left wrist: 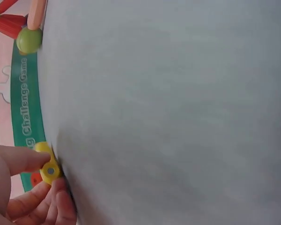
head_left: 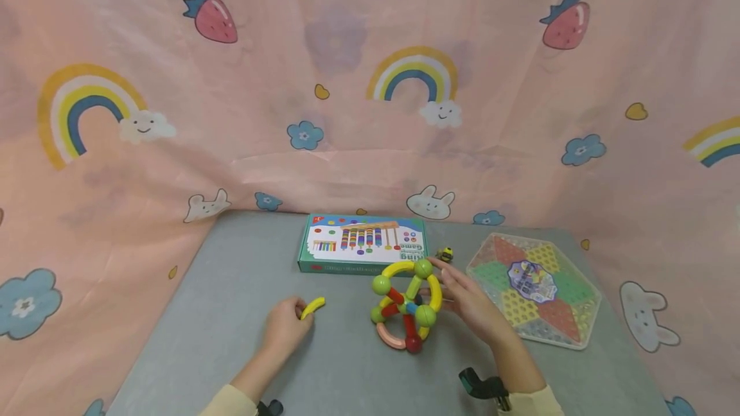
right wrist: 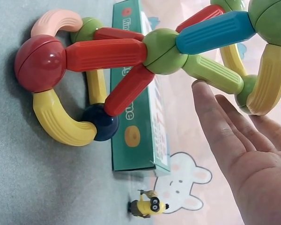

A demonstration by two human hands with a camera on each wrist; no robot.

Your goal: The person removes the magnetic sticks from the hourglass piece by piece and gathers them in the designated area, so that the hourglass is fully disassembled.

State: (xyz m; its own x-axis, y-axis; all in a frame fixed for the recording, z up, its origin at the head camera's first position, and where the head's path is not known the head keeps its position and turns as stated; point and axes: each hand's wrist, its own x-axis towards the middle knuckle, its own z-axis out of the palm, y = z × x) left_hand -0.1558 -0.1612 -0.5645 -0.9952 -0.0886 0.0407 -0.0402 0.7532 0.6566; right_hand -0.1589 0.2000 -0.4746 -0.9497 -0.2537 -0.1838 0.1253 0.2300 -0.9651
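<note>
My left hand (head_left: 286, 325) pinches a yellow curved magnetic stick (head_left: 314, 307) between thumb and fingers, low over the table. In the left wrist view a round metal dot shows on the end of the stick (left wrist: 50, 169). To the right stands a magnetic ball-and-stick structure (head_left: 409, 307), with green, red and dark blue balls joined by red, blue, green, yellow and pink sticks. My right hand (head_left: 471, 303) is at its right side, fingers extended. Seen from the right wrist, the fingertips (right wrist: 201, 86) are right at the green stick (right wrist: 214, 75) and a yellow curved stick (right wrist: 271, 77).
Behind the structure lies a green game box (head_left: 363, 246). A small yellow minion figure (head_left: 445, 254) stands beside the box. At the right is a hexagonal Chinese checkers board (head_left: 534, 291). A pink patterned cloth (head_left: 370, 165) hangs behind the grey table (head_left: 220, 326).
</note>
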